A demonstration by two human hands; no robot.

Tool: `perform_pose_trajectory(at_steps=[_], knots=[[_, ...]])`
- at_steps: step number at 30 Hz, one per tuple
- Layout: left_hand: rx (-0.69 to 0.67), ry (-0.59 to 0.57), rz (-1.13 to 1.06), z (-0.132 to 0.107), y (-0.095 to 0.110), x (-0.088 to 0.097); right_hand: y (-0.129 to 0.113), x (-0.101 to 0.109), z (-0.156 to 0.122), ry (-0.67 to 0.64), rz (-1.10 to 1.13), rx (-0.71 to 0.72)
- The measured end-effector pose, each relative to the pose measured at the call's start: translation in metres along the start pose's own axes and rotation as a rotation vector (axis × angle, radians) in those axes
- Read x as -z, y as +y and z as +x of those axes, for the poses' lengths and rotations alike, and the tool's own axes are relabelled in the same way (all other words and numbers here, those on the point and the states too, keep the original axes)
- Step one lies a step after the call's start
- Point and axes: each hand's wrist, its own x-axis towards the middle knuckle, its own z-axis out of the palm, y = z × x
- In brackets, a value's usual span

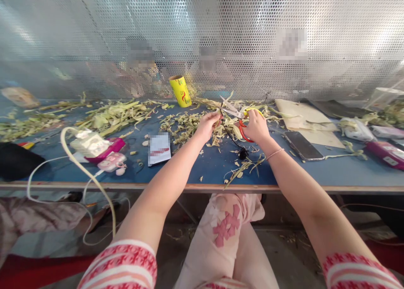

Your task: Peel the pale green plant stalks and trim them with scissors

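My right hand is closed round the handles of a pair of scissors with yellow and red grips. Their blades are parted and point left, just above the fingertips of my left hand. That hand is pinched closed; what lies between its fingers is too small to make out. A thin dark strand runs down from near the blades towards a small black clump on the table. Under and behind both hands spreads a heap of pale, dry plant strips.
A yellow cardboard tube stands by the perforated metal panel. Phones lie on the blue table. A larger plant pile, a tissue pack and a pale looping cable are left; brown card is right.
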Motion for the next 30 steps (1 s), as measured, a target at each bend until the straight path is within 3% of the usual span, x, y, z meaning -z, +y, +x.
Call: perform_pose_trajectory(at_steps=[13,30], knots=[[-0.025,-0.048,0.049,0.001,-0.006,0.001,-0.005,0.003,0.0,-0.094,-0.067,-0.007],[0.011,-0.023,0.011,0.002,-0.005,0.001,-0.007,0.015,0.001,-0.233,-0.08,-0.063]])
